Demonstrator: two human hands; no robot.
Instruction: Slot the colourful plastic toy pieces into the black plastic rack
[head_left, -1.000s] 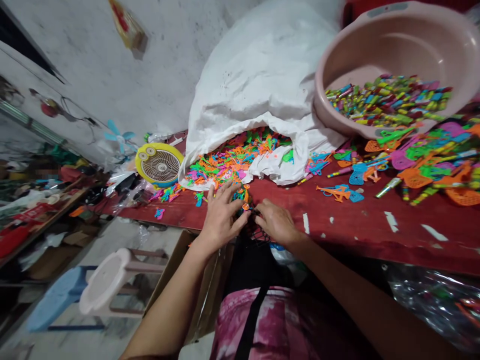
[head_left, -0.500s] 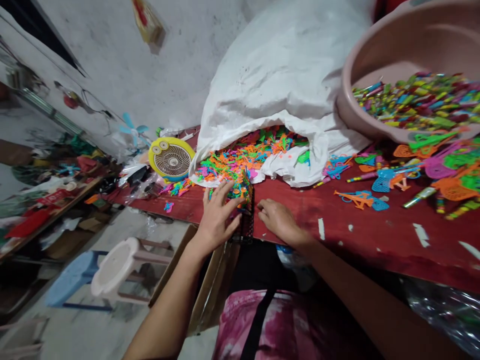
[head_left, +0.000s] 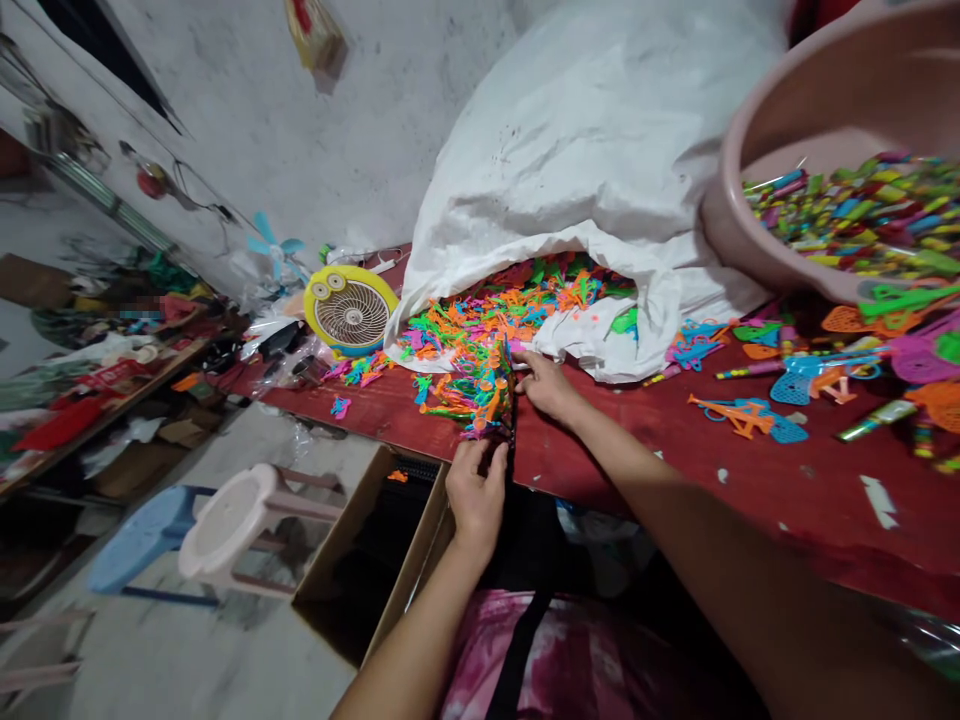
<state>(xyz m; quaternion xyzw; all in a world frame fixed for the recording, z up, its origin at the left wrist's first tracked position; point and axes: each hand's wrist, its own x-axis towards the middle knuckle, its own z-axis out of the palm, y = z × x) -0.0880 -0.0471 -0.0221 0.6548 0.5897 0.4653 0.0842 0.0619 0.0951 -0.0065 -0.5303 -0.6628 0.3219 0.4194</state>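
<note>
A black mesh strip (head_left: 512,420) stands on edge at the front of the red wooden table (head_left: 720,470), with a dense bunch of small multicoloured plastic toy pieces (head_left: 472,395) against its left side. My left hand (head_left: 474,495) is closed around the strip's lower end at the table edge. My right hand (head_left: 546,386) lies at its upper end, fingertips against it. I cannot tell whether those fingers grip it. Just beyond that hand, a loose heap of orange, green and pink pieces (head_left: 517,300) spills from a white woven sack (head_left: 570,150).
A pink basin (head_left: 720,230) of coloured plastic sticks tilts at upper right, above scattered larger toy pieces (head_left: 825,370). A yellow fan (head_left: 351,312) sits at the table's far left. An open cardboard box (head_left: 367,570) stands below the edge, with stools (head_left: 229,525) on the floor.
My left hand has dropped to the strip's lower end, and my right hand has moved up to its top. The bunch of pieces now shows more fully, and the whole view has shifted.
</note>
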